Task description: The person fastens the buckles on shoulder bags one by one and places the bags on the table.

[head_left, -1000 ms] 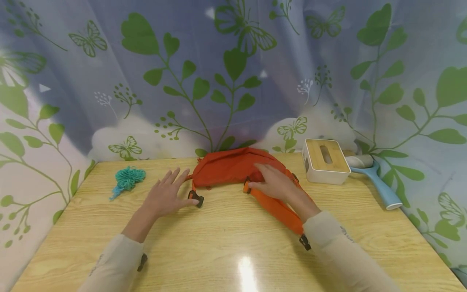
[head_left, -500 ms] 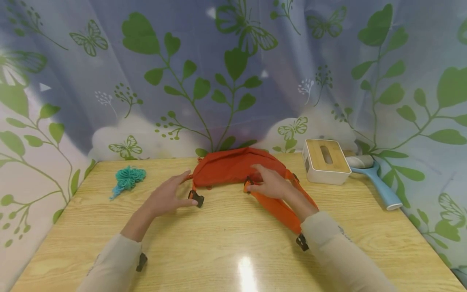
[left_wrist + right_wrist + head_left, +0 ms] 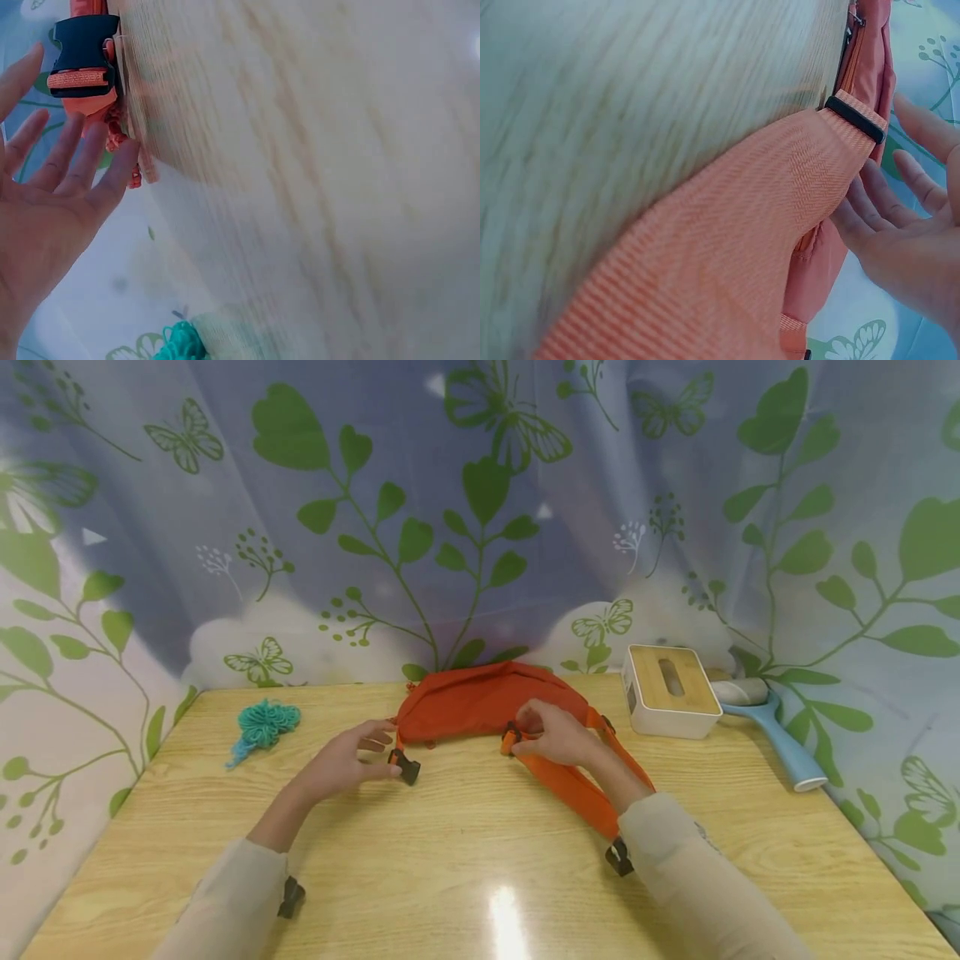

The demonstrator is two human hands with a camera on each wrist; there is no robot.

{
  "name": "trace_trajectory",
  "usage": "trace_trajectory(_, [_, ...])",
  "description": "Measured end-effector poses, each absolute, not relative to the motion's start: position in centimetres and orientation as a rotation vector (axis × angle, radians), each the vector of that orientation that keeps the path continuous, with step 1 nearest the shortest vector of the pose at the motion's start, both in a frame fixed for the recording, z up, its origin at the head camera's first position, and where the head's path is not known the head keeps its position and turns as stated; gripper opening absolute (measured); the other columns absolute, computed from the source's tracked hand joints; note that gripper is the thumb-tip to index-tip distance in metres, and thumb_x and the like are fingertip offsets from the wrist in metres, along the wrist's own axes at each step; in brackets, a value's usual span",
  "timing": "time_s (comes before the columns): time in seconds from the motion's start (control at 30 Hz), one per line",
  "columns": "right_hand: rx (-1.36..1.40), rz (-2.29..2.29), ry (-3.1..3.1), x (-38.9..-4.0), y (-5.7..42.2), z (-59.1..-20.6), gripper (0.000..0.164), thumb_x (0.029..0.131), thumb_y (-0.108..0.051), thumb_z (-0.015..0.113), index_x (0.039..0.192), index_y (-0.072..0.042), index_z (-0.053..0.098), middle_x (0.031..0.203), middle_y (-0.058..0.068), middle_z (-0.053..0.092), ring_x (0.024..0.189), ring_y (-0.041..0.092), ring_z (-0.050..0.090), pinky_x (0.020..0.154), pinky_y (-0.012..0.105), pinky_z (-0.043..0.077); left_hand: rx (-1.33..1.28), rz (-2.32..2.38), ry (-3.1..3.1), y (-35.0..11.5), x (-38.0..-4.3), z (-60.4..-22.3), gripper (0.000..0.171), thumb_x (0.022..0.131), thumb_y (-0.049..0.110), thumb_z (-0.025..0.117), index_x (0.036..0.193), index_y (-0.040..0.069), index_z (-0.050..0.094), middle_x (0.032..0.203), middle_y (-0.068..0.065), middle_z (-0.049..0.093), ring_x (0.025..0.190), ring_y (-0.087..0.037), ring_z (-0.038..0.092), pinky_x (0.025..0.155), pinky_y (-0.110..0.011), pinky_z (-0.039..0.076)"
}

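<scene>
Bag (image 3: 457,706): one, red-orange fabric; lies at the back of the counter (image 3: 457,843), before the curtain (image 3: 360,568), its strap (image 3: 573,791) running forward from the right. Judged light and soft, liable to sag and crease; fabric and webbing should give fair purchase and little risk of breakage. Hard parts, likely smoother: buckle (image 3: 406,767) at left, clip (image 3: 618,857) at the strap's near end. Best hold, by judgement: the body at both ends for lifting; buckle or webbing for fastening work.

Left grip (image 3: 339,768): fingers loosely spread, holding nothing; beside the buckle and the bag's left end.

Right grip (image 3: 558,737): fingers relaxed, slightly bent, nothing held; over the bag's front edge and strap. Contact with the strap cannot be told.

Also on counter: yarn (image 3: 267,724), teal, left; box (image 3: 669,693), wood-topped, right; roller (image 3: 783,743), blue-handled, beside the box.

View differences: head alone gives the full layout, and there the left thumb seems to meet the buckle. Left wrist shows a gap between them, webbing threaded through the buckle, and a knotted cord (image 3: 116,139) at the bag's end. Right wrist shows the strap's ribbed weave, its black slider (image 3: 855,120) and a zip pull (image 3: 858,22).
</scene>
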State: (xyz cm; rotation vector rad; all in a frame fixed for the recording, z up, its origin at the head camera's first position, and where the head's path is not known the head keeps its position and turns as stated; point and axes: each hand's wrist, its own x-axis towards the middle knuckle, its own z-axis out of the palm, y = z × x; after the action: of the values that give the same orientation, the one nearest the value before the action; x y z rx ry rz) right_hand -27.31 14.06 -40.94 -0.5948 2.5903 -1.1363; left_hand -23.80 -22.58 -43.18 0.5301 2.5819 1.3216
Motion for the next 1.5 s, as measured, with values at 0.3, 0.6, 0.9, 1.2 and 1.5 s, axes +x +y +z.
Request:
trace_trajectory(0.3, [-0.561,-1.182,2.552,-27.6,14.1,-41.2,0.032,0.091,-0.012,0.078,0.115,-0.002,0.059,0.120,0.013,0.064,0.125,0.036,0.055,0.103,0.049,0.048,0.552,1.339,2.547,-22.3,-23.9,-42.9,0.056,0.093,0.023,0.078,0.138,-0.001,0.056,0.128,-0.017,0.061,0.117,-0.039,0.058,0.094,-0.052,0.052])
trace_trajectory(0.6, [-0.549,-1.137,2.579,-27.5,13.8,-41.1,0.029,0.094,-0.015,0.076,0.115,-0.004,0.059,0.117,0.011,0.064,0.114,0.032,0.059,0.093,0.047,0.052,0.574,1.336,2.489,-21.9,-24.3,-43.2,0.047,0.095,0.020,0.075,0.134,-0.001,0.060,0.118,-0.014,0.063,0.112,-0.035,0.060,0.091,-0.048,0.053])
trace_trajectory(0.9, [-0.570,-1.100,2.596,-27.7,13.6,-41.3,0.025,0.095,-0.014,0.074,0.113,-0.004,0.060,0.116,0.011,0.064,0.114,0.032,0.059,0.093,0.047,0.051,0.624,1.287,2.487,-21.6,-24.4,-43.4,0.047,0.096,0.023,0.073,0.135,-0.001,0.062,0.121,-0.014,0.065,0.111,-0.036,0.062,0.090,-0.048,0.054])
trace_trajectory(1.2, [-0.579,-1.084,2.604,-27.6,13.4,-41.3,0.021,0.096,-0.014,0.073,0.110,-0.004,0.061,0.111,0.009,0.064,0.106,0.028,0.061,0.085,0.042,0.053,0.634,1.277,2.494,-21.5,-24.7,-43.8,0.034,0.095,0.019,0.074,0.121,-0.002,0.067,0.109,-0.007,0.068,0.104,-0.029,0.064,0.094,-0.049,0.053])
trace_trajectory(1.5, [-0.565,-1.086,2.618,-27.8,13.3,-41.6,0.015,0.098,-0.015,0.070,0.107,-0.006,0.061,0.104,0.006,0.065,0.093,0.022,0.062,0.078,0.037,0.053,0.621,1.271,2.521,-21.4,-24.7,-43.8,0.016,0.095,0.014,0.074,0.106,0.005,0.068,0.098,-0.006,0.064,0.097,-0.026,0.065,0.083,-0.042,0.054])
